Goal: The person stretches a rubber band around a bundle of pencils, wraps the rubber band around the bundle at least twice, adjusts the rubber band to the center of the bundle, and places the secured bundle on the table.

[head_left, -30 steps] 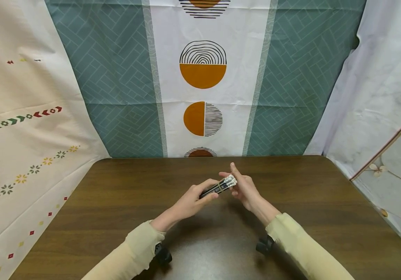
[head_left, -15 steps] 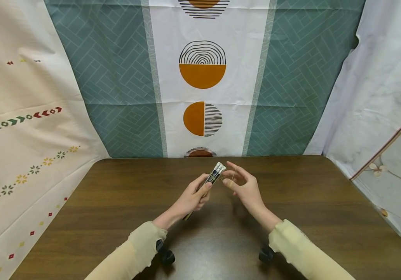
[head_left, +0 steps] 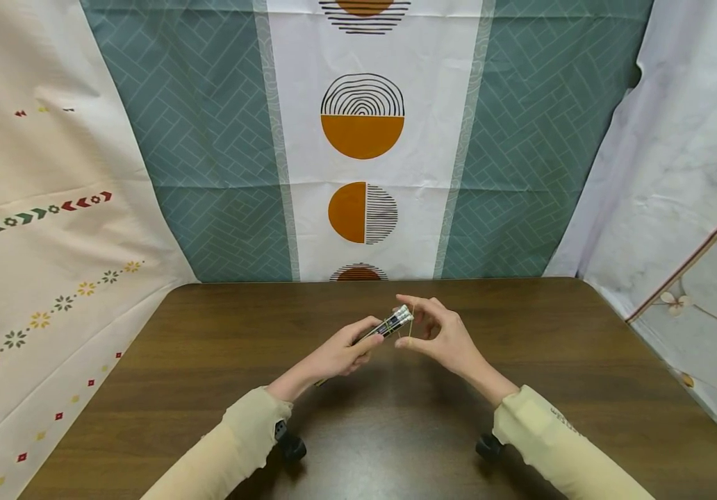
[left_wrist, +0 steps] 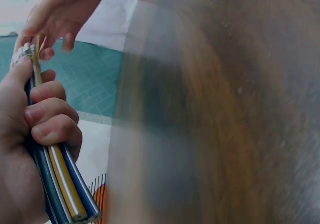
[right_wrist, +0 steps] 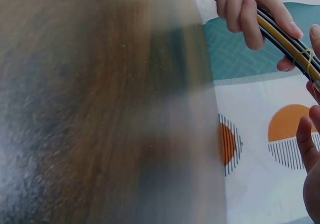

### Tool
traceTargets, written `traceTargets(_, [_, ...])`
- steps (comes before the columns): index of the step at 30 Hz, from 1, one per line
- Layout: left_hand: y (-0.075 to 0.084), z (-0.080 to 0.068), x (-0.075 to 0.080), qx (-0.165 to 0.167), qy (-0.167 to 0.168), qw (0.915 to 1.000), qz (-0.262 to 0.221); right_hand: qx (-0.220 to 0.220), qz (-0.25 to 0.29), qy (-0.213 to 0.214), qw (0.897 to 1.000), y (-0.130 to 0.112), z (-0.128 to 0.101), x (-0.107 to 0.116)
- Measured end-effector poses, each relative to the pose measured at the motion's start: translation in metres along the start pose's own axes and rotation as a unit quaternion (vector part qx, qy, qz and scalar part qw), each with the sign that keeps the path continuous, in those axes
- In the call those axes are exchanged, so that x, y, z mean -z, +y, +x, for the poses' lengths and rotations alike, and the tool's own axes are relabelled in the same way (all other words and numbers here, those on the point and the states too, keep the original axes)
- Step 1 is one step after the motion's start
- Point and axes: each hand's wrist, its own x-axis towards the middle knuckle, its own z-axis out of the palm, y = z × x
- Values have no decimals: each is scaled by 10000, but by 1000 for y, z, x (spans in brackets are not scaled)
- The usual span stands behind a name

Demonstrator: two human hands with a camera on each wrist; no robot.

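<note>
Above the middle of the brown table, the left hand is clenched round a bundle of pens, fingers wrapped about the shafts with the thumb laid along them, so that the bundle slants up and away from the table with its pale capped ends toward the right hand. The right hand, just beside those ends, pinches and stretches a thin yellow rubber band with curled fingers; in the right wrist view the band already crosses the bundle near its end in what looks like at least one turn, and in the left wrist view a strand runs up from the bundle by the left thumb. Judging from this, the pens are gathered and the binding is under way but not finished: the band is held taut off the bundle and has yet to be looped on and let go. Both hands are clear of the table surface
</note>
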Motion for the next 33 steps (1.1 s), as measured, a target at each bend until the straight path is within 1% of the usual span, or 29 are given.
traceTargets(3, [1,1,3,97,-94,9991,391,94,89,-204,9997,4,-1,0])
traceTargets(6, [3,1,6,121,-184,9968,775,171,169,-401,9989,8,-2,-1])
traceTargets(9, [4,2,7,118,-245,9934,1114,216,180,-477,9985,10,-2,-3])
traceTargets(13, [7,4,7,-48,-238,9873,1572,258,303,-454,9982,4,-2,-7])
traceTargets(16, [9,5,6,-252,-272,9798,1965,235,389,-476,9978,-7,-2,-8])
traceTargets(19, [11,6,5,-359,-357,9731,2247,234,405,-551,9974,-16,-2,-7])
traceTargets(24, [14,5,4,-250,-432,9706,2356,187,398,-733,9963,-18,-2,-6])
traceTargets(27, [14,5,4,-183,-479,9699,2381,75,533,-962,9939,-16,-1,-4])
traceTargets(28, [14,5,4,-181,-502,9693,2401,29,628,-1059,9924,-15,-1,-3])
traceTargets(30, [13,6,5,-187,-589,9679,2435,-28,903,-1273,9877,-4,1,-2])
traceTargets(33, [12,5,9,-148,-891,9685,2319,-86,1529,-1599,9752,11,2,3])
